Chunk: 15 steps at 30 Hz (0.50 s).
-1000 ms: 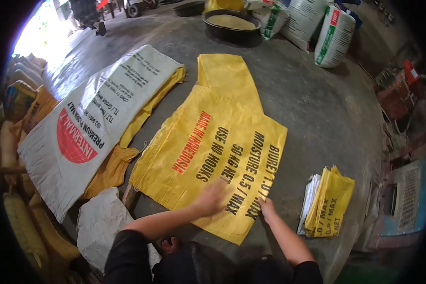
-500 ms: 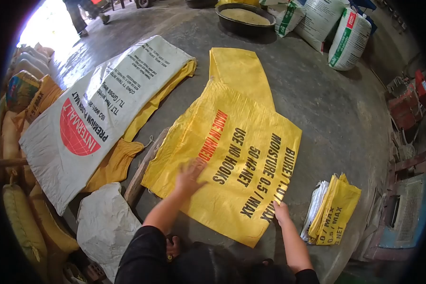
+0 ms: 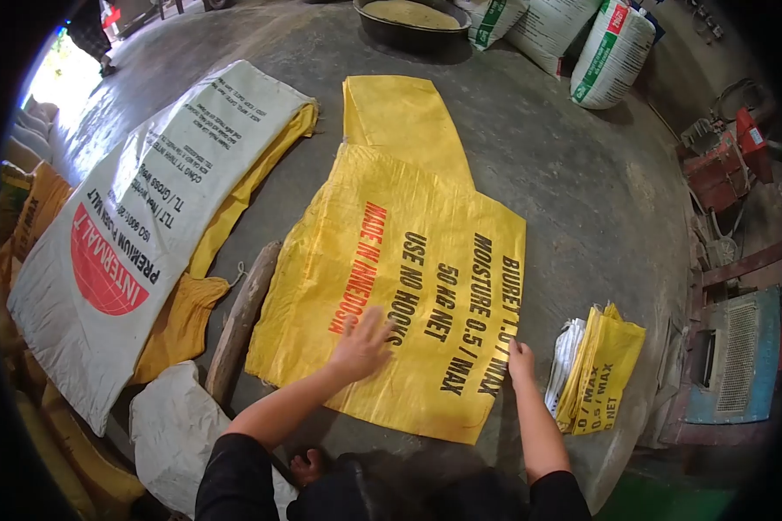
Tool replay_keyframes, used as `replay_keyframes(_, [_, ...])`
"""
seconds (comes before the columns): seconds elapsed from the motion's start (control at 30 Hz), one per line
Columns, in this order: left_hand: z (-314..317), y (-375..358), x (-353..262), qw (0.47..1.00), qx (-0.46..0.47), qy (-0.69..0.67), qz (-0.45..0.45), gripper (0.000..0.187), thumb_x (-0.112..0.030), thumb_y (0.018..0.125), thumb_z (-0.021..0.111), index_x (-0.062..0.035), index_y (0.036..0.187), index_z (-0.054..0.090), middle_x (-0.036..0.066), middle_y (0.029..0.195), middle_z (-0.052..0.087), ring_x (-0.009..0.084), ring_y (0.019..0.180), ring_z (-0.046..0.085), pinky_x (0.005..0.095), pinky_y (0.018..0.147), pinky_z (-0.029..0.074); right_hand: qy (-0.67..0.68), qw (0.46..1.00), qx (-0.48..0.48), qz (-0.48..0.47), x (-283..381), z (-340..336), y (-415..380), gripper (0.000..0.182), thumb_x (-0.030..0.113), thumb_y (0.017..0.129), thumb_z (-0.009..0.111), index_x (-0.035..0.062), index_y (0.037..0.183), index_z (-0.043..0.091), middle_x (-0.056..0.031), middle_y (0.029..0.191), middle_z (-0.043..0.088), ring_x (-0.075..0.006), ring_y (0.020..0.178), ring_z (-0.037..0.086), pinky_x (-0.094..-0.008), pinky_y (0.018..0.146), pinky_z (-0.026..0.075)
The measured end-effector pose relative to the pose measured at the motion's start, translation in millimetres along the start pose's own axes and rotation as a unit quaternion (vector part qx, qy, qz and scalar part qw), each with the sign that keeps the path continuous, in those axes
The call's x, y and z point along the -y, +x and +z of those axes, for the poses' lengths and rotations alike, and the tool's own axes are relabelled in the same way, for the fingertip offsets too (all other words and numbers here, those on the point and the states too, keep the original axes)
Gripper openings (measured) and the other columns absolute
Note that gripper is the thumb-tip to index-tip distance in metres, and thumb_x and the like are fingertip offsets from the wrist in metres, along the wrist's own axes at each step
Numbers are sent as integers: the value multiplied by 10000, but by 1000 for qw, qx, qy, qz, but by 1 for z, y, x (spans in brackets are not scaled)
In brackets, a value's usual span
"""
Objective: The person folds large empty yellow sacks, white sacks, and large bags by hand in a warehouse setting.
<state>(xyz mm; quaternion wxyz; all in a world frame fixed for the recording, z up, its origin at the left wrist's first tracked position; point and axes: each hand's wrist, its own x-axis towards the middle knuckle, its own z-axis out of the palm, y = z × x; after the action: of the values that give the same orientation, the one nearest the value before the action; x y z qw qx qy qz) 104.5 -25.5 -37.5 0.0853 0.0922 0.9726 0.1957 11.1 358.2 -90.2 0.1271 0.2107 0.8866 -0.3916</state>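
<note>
A yellow woven sack (image 3: 321,260) with black and red print lies flat on the floor before me. Flat over its lower middle, near the red lettering, is my left hand (image 3: 362,346), fingers spread and slightly blurred. My right hand (image 3: 520,361) pinches the sack's right edge, thumb on top. Beyond its upper end lies another yellow sack (image 3: 400,108), partly covered by the first. To the right of my right hand stands a bundle of folded yellow and white sacks (image 3: 606,365).
At left, a large white printed sack (image 3: 148,208) lies over yellow ones, beside a wooden stick (image 3: 245,321). A crumpled white sack (image 3: 169,434) is near my foot. Farther off are a black basin of grain (image 3: 408,35), filled sacks (image 3: 613,56) and machinery (image 3: 721,165). Someone's leg shows top left.
My left hand has slid right across the sack, away from the red print. My right hand stays at the right edge, a little higher up. The view has shifted slightly.
</note>
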Motion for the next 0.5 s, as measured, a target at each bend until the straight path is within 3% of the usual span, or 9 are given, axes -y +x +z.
replay_keyframes(0.03, [0, 18, -15, 999, 3, 0, 50, 696, -437, 845, 543, -153, 1417, 266, 165, 1470, 208, 304, 1382, 156, 540, 1064, 194, 26, 999, -27, -13, -2, 13, 4, 439, 366, 898, 501, -56, 998, 571, -207, 894, 635, -326, 846, 618, -388, 749, 462])
replay_keyframes(0.1, [13, 62, -47, 987, -15, -5, 157, 652, -414, 872, 509, -165, 1421, 261, 158, 1469, 214, 294, 1377, 174, 511, 1063, 216, -52, 998, -14, -29, 26, 16, -5, 419, 355, 928, 442, -34, 1009, 572, -230, 958, 622, -370, 900, 594, -404, 793, 443])
replay_keyframes(0.13, [14, 84, -68, 984, -18, -1, 180, 625, -396, 888, 492, -173, 1423, 259, 158, 1468, 219, 291, 1373, 185, 500, 1060, 223, -80, 996, -10, -45, 43, 15, -15, 399, 338, 934, 433, -28, 1014, 571, -233, 979, 617, -378, 919, 586, -407, 805, 437])
replay_keyframes(0.2, [30, 123, -99, 982, -10, 1, 186, 612, -424, 903, 451, -193, 1431, 244, 132, 1480, 209, 278, 1373, 187, 497, 1064, 214, -2, 996, 51, -68, 45, 17, -21, 362, 305, 933, 435, -20, 1015, 569, -242, 986, 608, -389, 939, 576, -414, 814, 430])
replay_keyframes(0.23, [36, 133, -109, 982, -12, -2, 187, 612, -424, 903, 451, -193, 1431, 244, 132, 1480, 209, 278, 1373, 187, 497, 1064, 214, -51, 994, 54, -76, 37, 19, -20, 327, 273, 929, 450, -18, 1023, 564, -247, 981, 605, -392, 946, 574, -409, 815, 427])
replay_keyframes(0.27, [42, 141, -113, 986, 35, 4, 165, 625, -457, 900, 435, -205, 1435, 231, 116, 1485, 202, 272, 1372, 190, 491, 1067, 209, 7, 995, 47, -83, 23, 27, -19, 306, 229, 933, 456, -53, 970, 569, -195, 876, 624, -240, 817, 599, -353, 755, 444])
replay_keyframes(0.33, [54, 148, -107, 986, 85, 10, 143, 639, -489, 898, 420, -217, 1440, 219, 101, 1491, 195, 267, 1371, 194, 484, 1071, 205, -19, 994, 39, -102, 19, 22, -27, 275, 216, 927, 480, -42, 956, 572, -177, 847, 623, -203, 786, 588, -334, 729, 448])
replay_keyframes(0.4, [64, 137, -74, 991, 41, 30, 127, 677, -554, 880, 401, -231, 1443, 210, 78, 1492, 209, 260, 1372, 194, 456, 1085, 192, -30, 993, 32, -113, 11, 18, -29, 268, 215, 924, 486, -39, 939, 571, -175, 831, 622, -210, 768, 589, -338, 714, 448])
replay_keyframes(0.5, [47, 127, -19, 998, -32, 54, 10, 700, -573, 855, 432, -218, 1430, 252, 76, 1486, 228, 267, 1376, 186, 428, 1103, 175, -42, 993, 35, -104, 17, 7, -33, 263, 214, 921, 493, -38, 907, 567, -174, 802, 618, -223, 736, 586, -347, 688, 445])
